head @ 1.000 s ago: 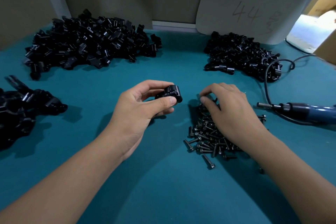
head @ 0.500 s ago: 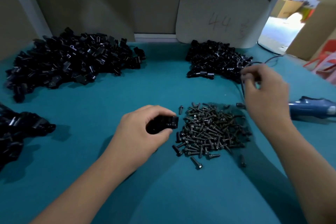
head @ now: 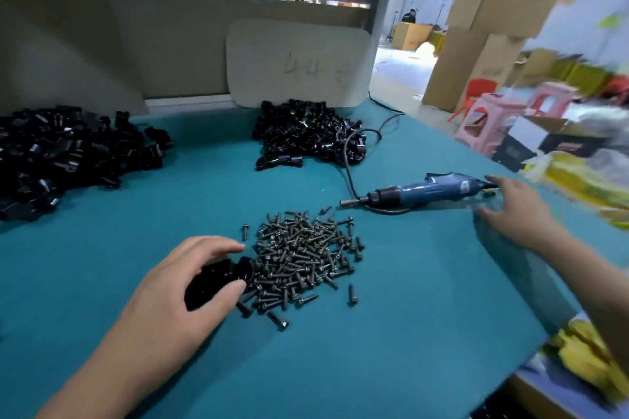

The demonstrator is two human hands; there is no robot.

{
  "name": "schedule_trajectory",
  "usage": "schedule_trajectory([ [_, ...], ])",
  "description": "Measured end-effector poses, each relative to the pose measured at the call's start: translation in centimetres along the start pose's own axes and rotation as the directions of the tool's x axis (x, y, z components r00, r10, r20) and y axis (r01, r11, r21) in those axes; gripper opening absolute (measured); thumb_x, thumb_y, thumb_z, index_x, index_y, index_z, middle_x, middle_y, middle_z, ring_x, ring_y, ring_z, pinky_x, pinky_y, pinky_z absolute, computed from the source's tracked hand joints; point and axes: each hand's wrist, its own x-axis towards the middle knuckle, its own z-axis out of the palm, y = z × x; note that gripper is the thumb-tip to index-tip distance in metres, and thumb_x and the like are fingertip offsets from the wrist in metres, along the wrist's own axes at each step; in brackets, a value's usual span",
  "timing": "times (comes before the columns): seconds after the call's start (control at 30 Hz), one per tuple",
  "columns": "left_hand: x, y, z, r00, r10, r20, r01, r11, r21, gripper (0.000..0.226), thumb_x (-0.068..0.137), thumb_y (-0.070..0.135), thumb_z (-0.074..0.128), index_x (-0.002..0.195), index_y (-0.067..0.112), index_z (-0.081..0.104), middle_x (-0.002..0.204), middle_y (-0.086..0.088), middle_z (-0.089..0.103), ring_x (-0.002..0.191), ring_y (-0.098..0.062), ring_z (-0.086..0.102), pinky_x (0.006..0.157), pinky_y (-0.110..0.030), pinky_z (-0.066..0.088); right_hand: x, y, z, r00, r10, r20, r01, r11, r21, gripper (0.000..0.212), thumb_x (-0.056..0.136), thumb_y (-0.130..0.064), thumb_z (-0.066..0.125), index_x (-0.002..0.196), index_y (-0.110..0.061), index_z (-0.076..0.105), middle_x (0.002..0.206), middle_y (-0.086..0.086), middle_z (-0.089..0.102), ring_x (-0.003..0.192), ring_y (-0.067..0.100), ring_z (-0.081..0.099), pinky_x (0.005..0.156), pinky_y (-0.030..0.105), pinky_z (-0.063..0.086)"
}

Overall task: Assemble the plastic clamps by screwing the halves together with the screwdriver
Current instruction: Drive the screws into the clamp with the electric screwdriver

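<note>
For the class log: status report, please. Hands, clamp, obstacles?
Left hand gripping clamp. Right hand open beside screwdriver, not holding. Path clear.

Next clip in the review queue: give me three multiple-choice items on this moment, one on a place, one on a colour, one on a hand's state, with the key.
1. Where does the pile of screws lie?
A. right beside the left hand
B. on the pink stool
C. behind the white board

2. What colour is the body of the electric screwdriver?
A. red
B. blue
C. white

3. What is the right hand doing?
A. gripping the screwdriver
B. spread open at the screwdriver's rear end
C. pinching a screw

Key: 1 A, the screws lie on the teal table next to the left hand, which grips a black clamp. 2 B, its housing is blue. 3 B, the fingers are straight and not curled round the tool.
</note>
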Motion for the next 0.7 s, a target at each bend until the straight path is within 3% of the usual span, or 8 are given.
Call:
schedule_trajectory([
  [0.07, 0.1, -0.4, 0.0, 0.999, -0.030, -0.023, 0.030, 0.999, -0.020, 0.040, 0.090, 0.063, 0.066, 0.128, 0.052, 0.062, 0.132, 0.031, 0.062, 0.122, 0.011, 0.058, 0.098, -0.031, 0.048, 0.5, 0.2, -0.4, 0.996, -0.068, 0.060, 0.070, 0.997, -0.034, 0.073, 0.093, -0.040, 0.080, 0.156, -0.021, 0.049, 0.152, 0.016, 0.055, 0.139, 0.040, 0.050, 0.115, 0.054, 0.040],
  [0.13, 0.2, -0.8, 0.1, 0.998, -0.051, -0.037, 0.049, 0.998, -0.039, 0.051, 0.085, 0.071, 0.060, 0.132, 0.051, 0.062, 0.134, 0.031, 0.062, 0.123, 0.013, 0.057, 0.100, -0.036, 0.049, 1.0, -0.2, -1.2, 0.987, -0.131, 0.093, 0.134, 0.991, -0.028, 0.071, 0.088, -0.054, 0.081, 0.148, -0.025, 0.057, 0.142, 0.009, 0.063, 0.129, 0.035, 0.058, 0.109, 0.051, 0.045],
  [0.27, 0.4, -1.2, 0.3, 0.995, -0.088, -0.043, 0.086, 0.995, -0.052, 0.061, 0.082, 0.079, 0.055, 0.135, 0.050, 0.062, 0.135, 0.029, 0.063, 0.123, 0.012, 0.058, 0.104, -0.045, 0.051, 1.1, -1.5, -2.8, 0.950, -0.198, 0.242, 0.144, 0.964, 0.222, 0.051, 0.078, -0.062, 0.086, 0.117, -0.036, 0.067, 0.110, -0.007, 0.073, 0.099, 0.016, 0.068, 0.090, 0.038, 0.053],
  [0.43, 0.6, -0.9, 0.4, 0.991, -0.130, -0.037, 0.124, 0.985, -0.117, 0.058, 0.082, 0.075, 0.059, 0.133, 0.049, 0.063, 0.133, 0.027, 0.065, 0.123, 0.004, 0.063, 0.105, -0.044, 0.051, 0.6, -2.5, -4.5, 0.912, -0.158, 0.378, 0.067, 0.968, 0.242, 0.061, 0.069, -0.079, 0.081, 0.088, -0.021, 0.078, 0.068, -0.006, 0.071, 0.061, 0.015, 0.064, 0.062, 0.027, 0.046],
  [0.57, 0.6, -0.5, 0.3, 0.984, -0.162, -0.076, 0.146, 0.972, -0.184, 0.040, 0.087, 0.059, 0.061, 0.127, 0.053, 0.065, 0.129, 0.030, 0.067, 0.119, 0.008, 0.064, 0.097, -0.032, 0.050, -1.3, -2.4, -4.7, 0.965, -0.102, 0.242, -0.033, 0.868, 0.496, 0.074, 0.058, -0.086, 0.085, 0.087, -0.018, 0.080, 0.062, 0.004, 0.063, 0.054, 0.016, 0.052, 0.060, 0.028, 0.041],
  [0.7, 0.4, -0.1, 0.1, 0.977, -0.175, -0.123, 0.145, 0.965, -0.221, 0.035, 0.089, 0.053, 0.060, 0.123, 0.050, 0.068, 0.127, 0.026, 0.069, 0.120, 0.004, 0.064, 0.099, -0.033, 0.049, -4.5, -4.2, -5.3, 0.996, 0.006, 0.092, -0.073, 0.661, 0.747, 0.094, 0.047, -0.089, 0.085, 0.090, -0.006, 0.075, 0.062, 0.005, 0.050, 0.050, 0.015, 0.036, 0.044, 0.020, 0.028],
])
